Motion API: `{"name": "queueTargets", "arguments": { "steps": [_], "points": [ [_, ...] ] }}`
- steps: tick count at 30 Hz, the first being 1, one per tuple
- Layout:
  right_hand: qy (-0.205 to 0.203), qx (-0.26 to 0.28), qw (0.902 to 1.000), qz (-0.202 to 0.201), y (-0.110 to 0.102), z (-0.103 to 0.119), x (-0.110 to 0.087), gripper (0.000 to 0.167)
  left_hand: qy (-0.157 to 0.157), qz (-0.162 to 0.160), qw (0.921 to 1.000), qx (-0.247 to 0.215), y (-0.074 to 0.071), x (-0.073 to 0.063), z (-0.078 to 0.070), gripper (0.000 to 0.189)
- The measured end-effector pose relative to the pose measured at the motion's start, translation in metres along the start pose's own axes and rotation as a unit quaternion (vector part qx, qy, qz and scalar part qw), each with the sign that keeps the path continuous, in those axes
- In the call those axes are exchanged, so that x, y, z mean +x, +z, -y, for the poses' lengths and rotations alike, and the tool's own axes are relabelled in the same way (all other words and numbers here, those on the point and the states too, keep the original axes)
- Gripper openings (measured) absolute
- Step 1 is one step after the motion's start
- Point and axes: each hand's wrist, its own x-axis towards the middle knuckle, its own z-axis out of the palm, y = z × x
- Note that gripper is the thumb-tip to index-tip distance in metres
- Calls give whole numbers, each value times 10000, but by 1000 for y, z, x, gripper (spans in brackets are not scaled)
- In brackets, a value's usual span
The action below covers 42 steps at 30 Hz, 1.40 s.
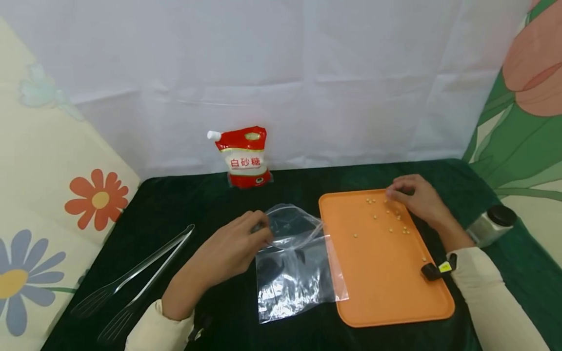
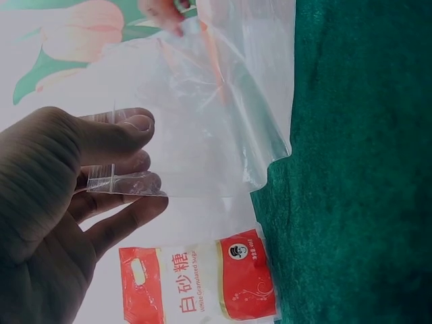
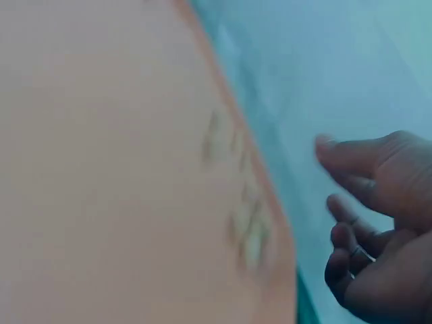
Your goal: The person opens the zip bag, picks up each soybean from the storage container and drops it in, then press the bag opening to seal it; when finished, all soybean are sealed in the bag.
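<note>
Dark green cloth [image 1: 298, 185] is spread over the table, backed by a hanging white fabric sheet [image 1: 351, 73] and flanked by cream floral panels [image 1: 527, 151].

Head view: a clear plastic zip bag [image 1: 291, 282] is held near its mouth by the left hand [image 1: 232, 243], its right side laid over the left edge of an orange rectangular tray [image 1: 386, 282]. Small pale-yellow round pieces [image 1: 391, 230] are scattered on the tray, mostly toward its far right side. The right hand [image 1: 414, 200] is placed at the far right corner, fingertips close above some of the pieces. A red-and-cream sugar pouch with a white cap [image 1: 247, 163] is stood behind the bag. Long silver metal tongs [image 1: 153, 257] are laid to the left; a clear jar with a black lid [image 1: 485, 229] is set beyond the right forearm.

Left wrist view: the bag is pinched at one edge, thumb on the near side, fingers seen through the film. Red-and-cream packaging of the pouch is seen below.

Right wrist view: blurred. Thumb and forefinger are brought together, the other fingers curled; whether anything is held between the tips cannot be told. Pieces are seen along the tray's edge, beside the hand.
</note>
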Motion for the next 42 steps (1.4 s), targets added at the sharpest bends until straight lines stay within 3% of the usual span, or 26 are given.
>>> {"name": "queueTargets", "arguments": {
  "steps": [4,9,13,18,23,27,31,33,35,39,42],
  "points": [
    [-234,965,9950,-132,17,37,-3,35,35,-26,10000,-50,0,0,0,26],
    [-738,2088,9744,391,53,90,-13,24,48,-26,10000,-27,0,0,0,27],
    [-1061,2146,9673,837,81,115,-23,15,46,32,10000,-45,0,1,-2,28],
    [-1010,2102,9683,900,103,127,-31,13,21,130,9998,-129,0,2,-3,26],
    [-920,2052,9700,928,109,130,-32,16,30,126,9999,-107,1,2,-3,26],
    [-966,2030,9711,802,98,127,-29,19,62,113,9999,-45,0,1,-2,26],
    [-1291,1172,9812,827,73,112,-19,14,87,48,9999,31,-1,1,-1,25],
    [-1460,506,9816,1123,60,98,-13,11,88,12,9999,58,-1,1,-1,25],
    [-1418,224,9757,1654,50,82,-9,10,91,-22,9999,54,-1,0,-1,26],
    [-897,408,9607,2596,41,58,-6,13,74,-38,9999,80,-1,0,-1,26],
    [-659,432,9523,2948,41,48,-5,14,54,6,9999,110,-1,-1,-2,25]
  ]
}}
